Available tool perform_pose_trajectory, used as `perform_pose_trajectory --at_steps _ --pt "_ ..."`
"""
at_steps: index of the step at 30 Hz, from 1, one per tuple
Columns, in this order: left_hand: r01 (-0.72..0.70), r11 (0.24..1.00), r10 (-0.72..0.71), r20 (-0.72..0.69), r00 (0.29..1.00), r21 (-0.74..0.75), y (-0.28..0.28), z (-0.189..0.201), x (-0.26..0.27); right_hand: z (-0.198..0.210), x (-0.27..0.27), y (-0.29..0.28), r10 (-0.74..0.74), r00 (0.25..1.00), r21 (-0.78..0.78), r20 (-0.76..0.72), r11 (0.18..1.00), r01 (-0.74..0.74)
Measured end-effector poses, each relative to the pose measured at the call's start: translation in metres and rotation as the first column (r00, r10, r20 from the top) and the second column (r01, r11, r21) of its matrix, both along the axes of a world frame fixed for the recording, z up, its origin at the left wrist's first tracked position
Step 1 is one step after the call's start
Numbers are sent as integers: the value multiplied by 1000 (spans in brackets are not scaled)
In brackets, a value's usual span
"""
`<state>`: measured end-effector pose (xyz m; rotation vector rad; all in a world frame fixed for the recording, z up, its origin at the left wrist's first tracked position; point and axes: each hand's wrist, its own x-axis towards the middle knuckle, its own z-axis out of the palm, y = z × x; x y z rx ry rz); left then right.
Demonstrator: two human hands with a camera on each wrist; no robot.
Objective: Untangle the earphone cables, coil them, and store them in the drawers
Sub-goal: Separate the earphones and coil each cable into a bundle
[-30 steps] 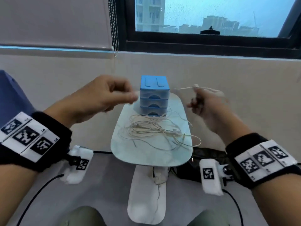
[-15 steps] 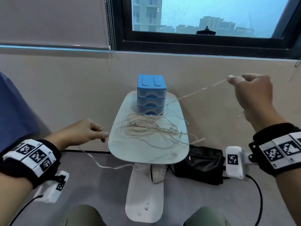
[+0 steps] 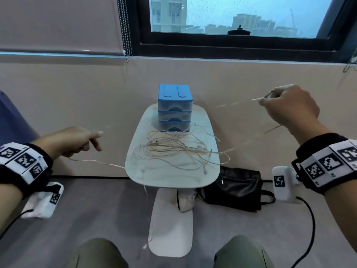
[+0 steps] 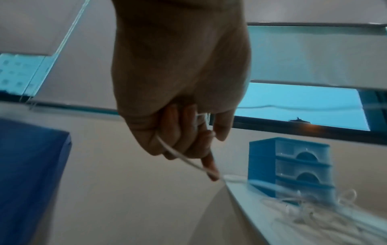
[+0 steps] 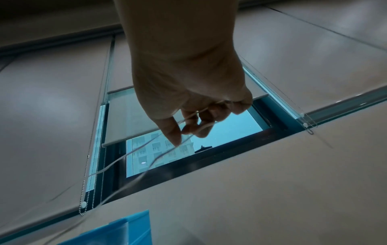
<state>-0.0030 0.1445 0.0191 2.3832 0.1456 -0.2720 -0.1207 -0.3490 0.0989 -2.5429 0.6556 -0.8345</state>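
Note:
A tangle of beige earphone cables (image 3: pixel 173 149) lies on the small white oval table (image 3: pixel 154 175), in front of a blue three-drawer box (image 3: pixel 174 107) whose drawers are closed. My left hand (image 3: pixel 77 141) is low and left of the table; its curled fingers (image 4: pixel 184 142) hold one cable strand (image 3: pixel 100 162) that runs to the table's edge. My right hand (image 3: pixel 286 105) is raised to the right of the table and pinches another blurred strand (image 5: pixel 188 132) that trails back toward the pile. The drawer box (image 4: pixel 293 167) also shows in the left wrist view.
A black bag (image 3: pixel 235 188) lies on the floor right of the table's white base (image 3: pixel 170 225). A dark blue object (image 3: pixel 9 120) stands at far left. The wall and a window (image 3: pixel 231 16) are behind the table. My knees show at the bottom.
Both hands have drawn apart from near the drawer box: the left dropped low and left, the right went out to the right, and the strands between them stretched out from the pile.

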Motion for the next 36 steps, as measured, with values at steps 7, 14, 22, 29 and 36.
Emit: perform_pose_trajectory --at_steps 7,14,22,29,36 --pt "-107 993 109 -45 993 56 -2 -4 9 -23 28 -30 35 999 212 27 976 -40" --pt "-99 991 91 -95 991 -90 -31 -10 7 -72 39 -34 25 999 816 -47 578 24" --pt "146 925 12 -412 911 350 -19 8 -2 -69 43 -30 -118 971 879 207 458 -132" --pt "308 870 -16 -601 799 386 -18 11 -3 -99 49 -53 -88 993 509 -84 853 119" --pt "129 915 -111 -68 992 383 -9 17 15 -129 30 -71 -221 889 171 -400 935 309"
